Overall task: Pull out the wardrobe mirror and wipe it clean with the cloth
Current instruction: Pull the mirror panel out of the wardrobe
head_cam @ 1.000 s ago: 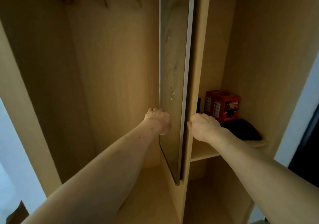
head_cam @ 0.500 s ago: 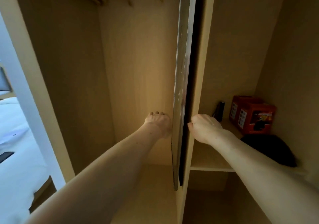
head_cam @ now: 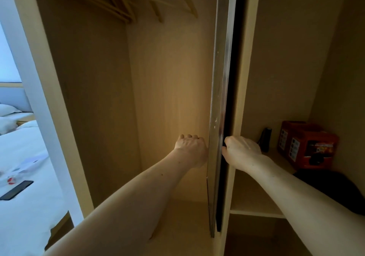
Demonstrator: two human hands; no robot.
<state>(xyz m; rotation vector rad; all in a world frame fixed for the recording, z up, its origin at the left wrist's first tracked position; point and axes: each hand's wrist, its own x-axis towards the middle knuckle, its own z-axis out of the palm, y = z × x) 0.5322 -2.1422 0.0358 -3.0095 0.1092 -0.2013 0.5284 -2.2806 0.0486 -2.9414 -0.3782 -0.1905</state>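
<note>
The tall narrow wardrobe mirror (head_cam: 221,89) stands almost edge-on beside the wardrobe's central wooden divider (head_cam: 244,78), its silver frame and dark back showing. My left hand (head_cam: 192,149) is curled against the mirror's left side at waist height. My right hand (head_cam: 240,152) grips its right edge at the same height, fingers wrapped behind the frame. I see no cloth that I can be sure of; a dark soft shape (head_cam: 333,190) lies on the right shelf.
Wooden hangers (head_cam: 118,1) hang at the top of the left compartment. On the right shelf (head_cam: 254,208) stand an orange-red box (head_cam: 308,143) and a small dark flashlight (head_cam: 265,139). A white bed (head_cam: 21,186) with a black phone (head_cam: 16,189) lies at left.
The view has swung left, so the mirror now looks thinner and more edge-on. Both hands stay on the mirror's edges at the same height. The bed has come into sight.
</note>
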